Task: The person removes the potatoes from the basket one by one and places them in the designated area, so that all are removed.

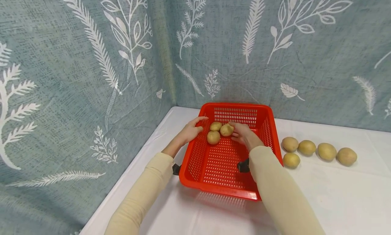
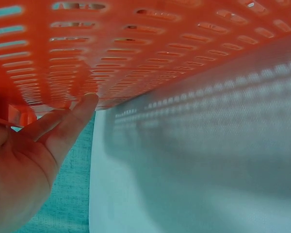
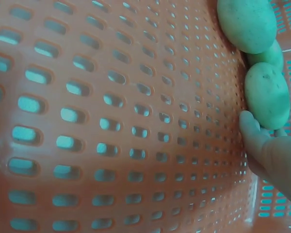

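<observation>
A red perforated plastic basket stands on the white cloth. My left hand is at its left rim, thumb over the edge; in the left wrist view the fingers lie along the outside of the wall. My right hand reaches into the basket and holds a yellow-brown potato, low over the basket floor. Beside it, in the back left corner, are two more potatoes, one behind and one in front. In the right wrist view, the fingertips are at the lower end of the held potato.
Right of the basket, several potatoes lie in a row on the cloth, with another potato in front of the row's left end. A leaf-patterned blue-green curtain hangs behind and to the left. Dark wrist-camera mounts sit at both wrists.
</observation>
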Available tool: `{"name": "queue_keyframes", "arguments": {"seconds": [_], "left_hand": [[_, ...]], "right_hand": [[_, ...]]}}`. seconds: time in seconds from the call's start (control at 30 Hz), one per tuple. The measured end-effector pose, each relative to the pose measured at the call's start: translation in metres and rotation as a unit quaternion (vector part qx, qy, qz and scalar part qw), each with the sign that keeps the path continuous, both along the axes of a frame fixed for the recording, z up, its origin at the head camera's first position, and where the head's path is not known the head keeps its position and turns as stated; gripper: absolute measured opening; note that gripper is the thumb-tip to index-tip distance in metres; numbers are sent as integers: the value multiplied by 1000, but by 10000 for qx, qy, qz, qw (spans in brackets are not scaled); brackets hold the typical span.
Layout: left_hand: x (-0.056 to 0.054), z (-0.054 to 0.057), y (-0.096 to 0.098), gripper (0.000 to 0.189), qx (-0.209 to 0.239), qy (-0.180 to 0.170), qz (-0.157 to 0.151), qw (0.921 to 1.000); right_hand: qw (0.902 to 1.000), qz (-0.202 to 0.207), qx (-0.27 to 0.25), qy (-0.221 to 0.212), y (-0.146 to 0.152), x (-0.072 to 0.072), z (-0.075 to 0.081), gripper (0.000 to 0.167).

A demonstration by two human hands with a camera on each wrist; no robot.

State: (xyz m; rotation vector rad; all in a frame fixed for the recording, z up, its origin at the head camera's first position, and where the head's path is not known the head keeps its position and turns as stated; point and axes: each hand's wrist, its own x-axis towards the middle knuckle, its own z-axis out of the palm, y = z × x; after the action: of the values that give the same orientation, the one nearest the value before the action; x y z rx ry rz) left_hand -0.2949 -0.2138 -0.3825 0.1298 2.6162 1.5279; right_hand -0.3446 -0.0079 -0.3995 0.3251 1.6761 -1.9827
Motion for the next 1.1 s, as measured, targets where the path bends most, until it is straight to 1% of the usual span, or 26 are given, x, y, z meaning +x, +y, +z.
{"name": "queue_keyframes", "arguments": {"seconds": [0.17, 0.27, 0.4, 0.53, 0.8, 0.9, 1.1], "left_hand": [[0, -1, 0, 50, -114, 50, -27, 9999], [0, -2, 0, 50, -150, 55, -26, 9999], [0, -1, 0, 50, -175, 69, -29, 9998], [-1, -1, 0, 50, -145, 44, -11, 9999], [0, 0, 0, 50, -103, -12, -16, 9999], [1, 0, 0, 50, -139, 7, -24, 9999], [1, 0, 0, 50, -171, 78, -58, 9998]], "right_hand": [[9997, 41, 229, 96, -2, 1, -2, 53], [9988, 162, 412, 206, -2, 2, -4, 52], [9961, 380, 608, 509, -1, 3, -6, 52], [9925, 479, 802, 794, 0, 4, -8, 55], [9870, 366, 1163, 1048, -2, 5, -10, 50], [9862, 336, 1214, 1070, -1, 5, -11, 49], [9876, 315, 1145, 1030, -1, 4, -11, 50]]}}
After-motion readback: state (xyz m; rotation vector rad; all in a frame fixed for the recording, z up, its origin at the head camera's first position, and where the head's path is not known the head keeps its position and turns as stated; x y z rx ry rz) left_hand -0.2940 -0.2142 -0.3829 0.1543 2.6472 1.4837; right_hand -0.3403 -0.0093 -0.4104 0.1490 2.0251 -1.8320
